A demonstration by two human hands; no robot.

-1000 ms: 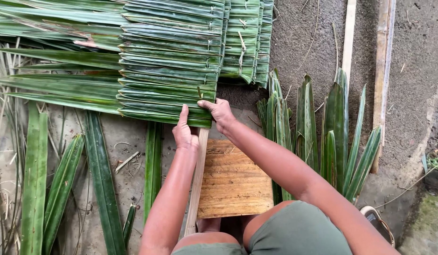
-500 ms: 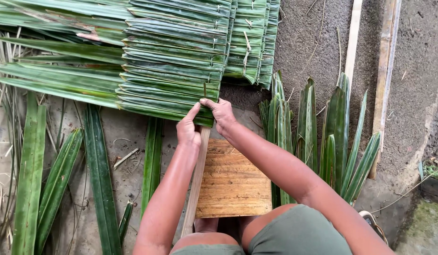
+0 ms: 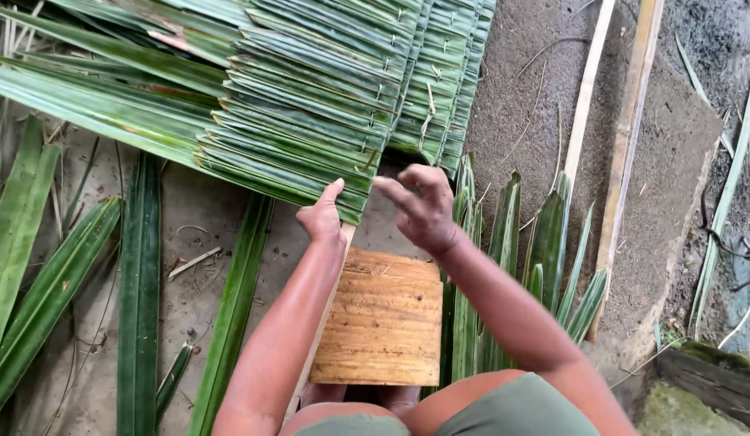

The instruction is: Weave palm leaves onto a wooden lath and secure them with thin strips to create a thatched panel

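— What lies on the left?

— Loose long green leaves [image 3: 139, 282] flat on the dirt ground [image 3: 205, 234], near its left edge, side by side. Above them, toward the top edge, is the stitched leaf panel [image 3: 310, 97]: folded green strips overlapping in rows, pinned with thin slivers, its free ends fanning out to the left.

— And the hands?

— The left hand [image 3: 324, 216] has its thumb on the panel's lower edge and the fingers curled under; whether it grips the pale stick [image 3: 345, 236] below, I cannot tell for sure. The right hand [image 3: 423, 206] hovers just beside that edge, fingers bent and spread, holding nothing, apart from the leaves.

— What is between the arms?

— A light wooden board [image 3: 383, 319] on the ground, in front of the person's knees.

— Further right?

— A bunch of upright-pointing cut leaves [image 3: 544, 250] partly hidden by the right forearm, then two pale slats [image 3: 625, 153] on the grey ground.
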